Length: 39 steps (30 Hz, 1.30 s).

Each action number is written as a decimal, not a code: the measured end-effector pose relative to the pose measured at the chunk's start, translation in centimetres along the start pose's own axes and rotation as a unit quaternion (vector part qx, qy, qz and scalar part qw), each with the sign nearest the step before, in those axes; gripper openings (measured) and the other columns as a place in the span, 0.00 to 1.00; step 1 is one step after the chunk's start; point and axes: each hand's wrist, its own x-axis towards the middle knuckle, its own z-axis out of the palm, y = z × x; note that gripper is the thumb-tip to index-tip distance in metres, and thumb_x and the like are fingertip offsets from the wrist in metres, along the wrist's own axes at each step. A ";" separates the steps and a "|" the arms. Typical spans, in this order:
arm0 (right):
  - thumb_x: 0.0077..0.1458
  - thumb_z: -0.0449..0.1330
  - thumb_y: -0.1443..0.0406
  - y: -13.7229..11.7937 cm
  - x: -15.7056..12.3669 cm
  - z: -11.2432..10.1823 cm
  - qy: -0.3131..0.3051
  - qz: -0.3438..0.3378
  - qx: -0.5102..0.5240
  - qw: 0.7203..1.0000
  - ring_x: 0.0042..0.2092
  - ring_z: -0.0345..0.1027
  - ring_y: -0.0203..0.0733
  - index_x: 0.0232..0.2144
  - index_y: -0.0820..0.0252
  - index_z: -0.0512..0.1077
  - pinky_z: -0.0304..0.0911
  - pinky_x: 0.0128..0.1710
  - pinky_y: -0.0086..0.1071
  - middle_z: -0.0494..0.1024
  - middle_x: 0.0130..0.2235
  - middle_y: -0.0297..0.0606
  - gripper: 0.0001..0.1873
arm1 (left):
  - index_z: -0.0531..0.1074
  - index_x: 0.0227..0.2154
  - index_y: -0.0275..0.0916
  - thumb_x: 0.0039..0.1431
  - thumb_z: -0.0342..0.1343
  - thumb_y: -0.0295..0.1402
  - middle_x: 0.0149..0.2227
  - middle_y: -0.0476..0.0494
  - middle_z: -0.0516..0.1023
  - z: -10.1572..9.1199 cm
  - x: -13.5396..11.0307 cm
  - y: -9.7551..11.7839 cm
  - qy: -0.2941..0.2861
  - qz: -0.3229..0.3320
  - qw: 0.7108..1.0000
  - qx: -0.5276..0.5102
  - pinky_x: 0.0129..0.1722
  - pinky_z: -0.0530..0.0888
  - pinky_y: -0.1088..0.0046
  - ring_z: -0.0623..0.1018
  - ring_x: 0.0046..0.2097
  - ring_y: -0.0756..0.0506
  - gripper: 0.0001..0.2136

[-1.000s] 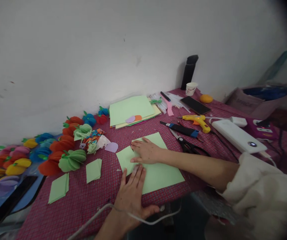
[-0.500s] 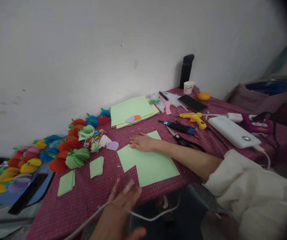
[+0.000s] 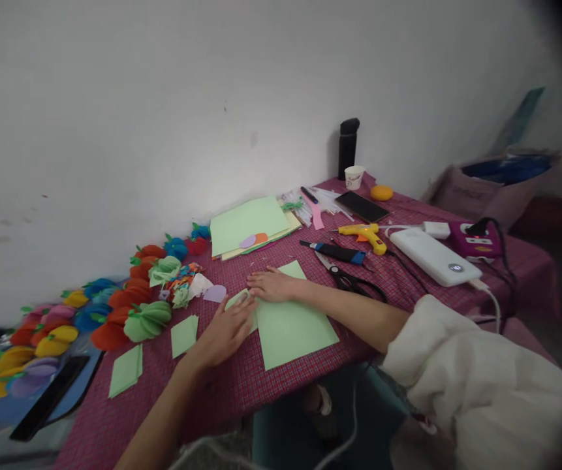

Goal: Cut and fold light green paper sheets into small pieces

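Observation:
A large pale green sheet of paper lies on the table, with a smaller green piece at its left side. My right hand rests flat near the far left part of the large sheet, fingers pointing left. Over the smaller piece lies my left hand, its fingers stretched out and covering most of that piece. The fingertips of both hands are close together. Further left are two small stacks of cut green paper, a nearer stack and a farther stack.
Scissors, a blue-black utility knife, a yellow glue gun and a white power bank lie to the right. Green paper sheets are stacked behind. Several paper pumpkins line the left. A white cable hangs below the table edge.
My left hand has moved from the table's front edge, forward onto the smaller green piece. My right hand stays on the paper. The view has shifted slightly.

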 end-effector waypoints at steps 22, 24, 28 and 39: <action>0.58 0.39 0.55 -0.5 -0.2 -0.6 -0.029 0.008 -0.014 0.999 0.60 0.44 0.45 0.55 0.60 0.57 0.37 0.56 0.50 0.55 0.59 0.43 0.27 | 0.45 0.59 0.42 0.53 0.44 0.51 0.58 0.44 0.57 1.4 -9.4 7.2 -0.019 0.098 0.993 0.062 0.57 0.37 0.48 0.50 0.61 0.39 0.33; 0.58 0.39 0.54 -0.6 -0.4 -0.6 -0.028 0.006 -0.021 0.999 0.60 0.44 0.46 0.55 0.61 0.57 0.38 0.55 0.51 0.54 0.59 0.44 0.27 | 0.50 0.57 0.43 0.53 0.46 0.48 0.56 0.45 0.61 1.1 -9.6 7.3 0.005 0.112 0.993 0.049 0.58 0.40 0.47 0.52 0.60 0.39 0.30; 0.58 0.39 0.55 -0.8 -0.4 -0.3 -0.017 0.003 -0.040 0.999 0.60 0.45 0.46 0.55 0.61 0.56 0.39 0.55 0.52 0.55 0.59 0.43 0.27 | 0.62 0.51 0.42 0.57 0.44 0.35 0.52 0.45 0.68 1.1 -6.6 5.9 0.124 0.034 0.991 0.039 0.58 0.51 0.55 0.59 0.58 0.44 0.18; 0.59 0.38 0.55 -3.5 -2.3 -0.3 0.058 0.005 -0.077 0.995 0.60 0.45 0.44 0.56 0.64 0.55 0.41 0.56 0.48 0.56 0.58 0.46 0.28 | 0.49 0.58 0.34 0.59 0.36 0.45 0.58 0.37 0.56 4.0 -0.5 6.4 0.088 -0.064 0.991 0.076 0.58 0.47 0.52 0.52 0.61 0.42 0.27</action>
